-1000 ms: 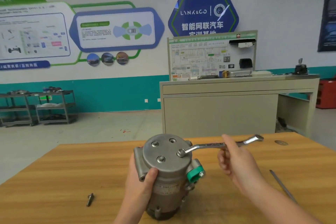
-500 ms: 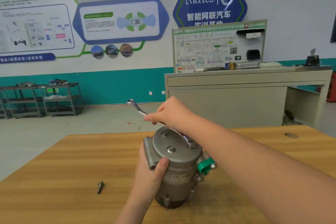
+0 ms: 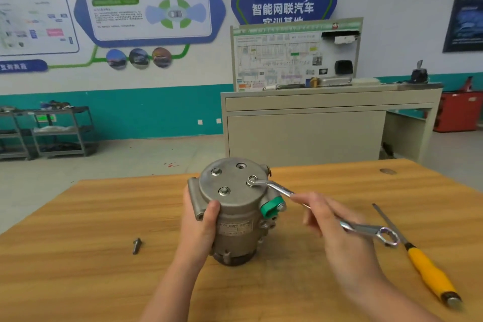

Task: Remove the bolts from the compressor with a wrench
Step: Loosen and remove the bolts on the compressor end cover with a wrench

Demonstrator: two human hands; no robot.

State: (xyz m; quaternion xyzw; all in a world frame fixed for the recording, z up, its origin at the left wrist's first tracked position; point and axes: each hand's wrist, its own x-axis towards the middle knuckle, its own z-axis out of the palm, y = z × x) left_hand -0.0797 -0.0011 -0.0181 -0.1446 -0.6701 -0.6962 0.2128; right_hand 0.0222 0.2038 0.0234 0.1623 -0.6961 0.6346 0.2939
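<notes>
1. Two hands are at work: the right hand (image 3: 337, 227) is curled round the shank of the wrench (image 3: 324, 213), and the left hand (image 3: 201, 219) is clasped about the side of the compressor (image 3: 235, 212), which is stood on end near the middle of the surface (image 3: 78, 256).
2. One bolt (image 3: 252, 180), on the right of the compressor's top plate, is ringed by the wrench's far end; loosening of this bolt is judged to be the step in hand.
3. Two further bolts (image 3: 216, 171) are seated in the same plate, and one hole (image 3: 241, 165) at its far side is empty, so the task is judged partly done.
4. A further swing of the handle about the bolt is called for next, with the compressor held firm against turning.
5. The compressor is a dull grey cast-metal cylinder with a flat round plate, a paper label and a green plastic cap (image 3: 271, 206) on its right. The wrench is bright, offset steel with ring ends.
6. Left of the compressor a dark loose bolt (image 3: 136, 245) is lying; right of it, a yellow-handled tool (image 3: 428, 274).
</notes>
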